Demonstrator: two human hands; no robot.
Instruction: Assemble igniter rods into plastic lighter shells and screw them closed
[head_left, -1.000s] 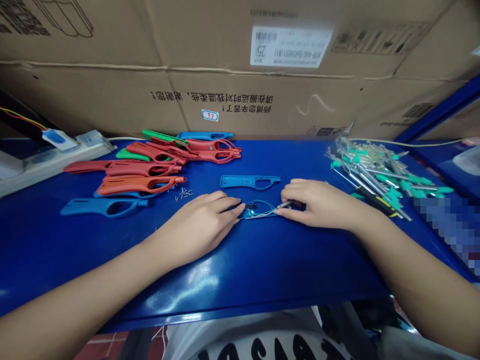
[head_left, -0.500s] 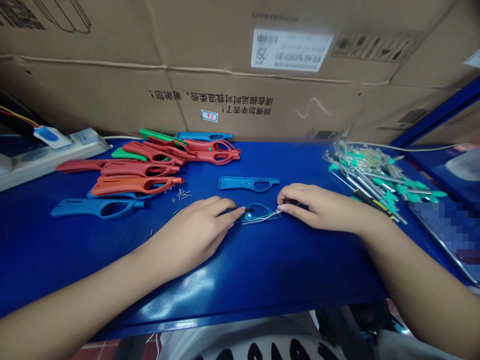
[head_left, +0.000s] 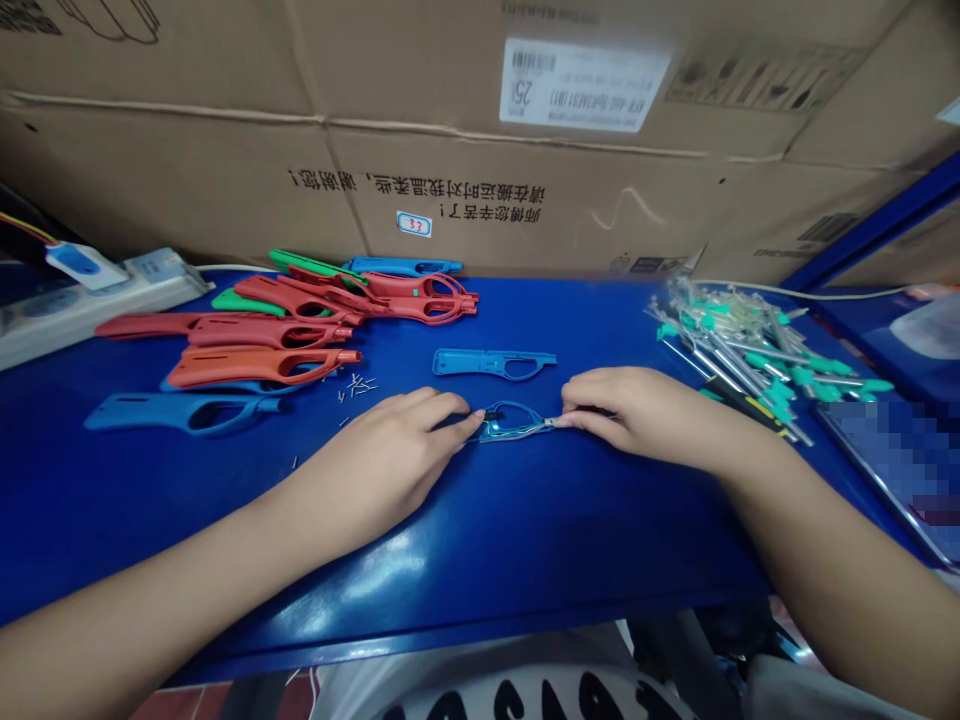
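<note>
A blue plastic lighter shell half point(head_left: 534, 411), with a ring-shaped trigger opening, lies on the table between my hands. My left hand point(head_left: 401, 450) is closed over its handle end, fingertips and thumb pressing at a small dark part there. Along the shell's lower edge runs a thin pale wire point(head_left: 517, 434). At the narrow tip my right hand point(head_left: 645, 410) pinches a small metallic end piece point(head_left: 553, 422) between thumb and index finger. Most of the handle is hidden under my left hand. Just behind lies another blue shell half point(head_left: 480, 363), inner side up.
Red, orange, green and blue lighter shells point(head_left: 262, 365) are piled at left, with loose screws point(head_left: 358, 385) beside them. Metal rods with green ends point(head_left: 750, 345) and a black-yellow tool point(head_left: 739, 397) lie at right. A power strip point(head_left: 142, 290) and cardboard box point(head_left: 450, 150) stand behind.
The pale wire, which stuck out below the shell, now lies closer along its lower edge. My right fingers have straightened a little at the tip. My left hand keeps its hold.
</note>
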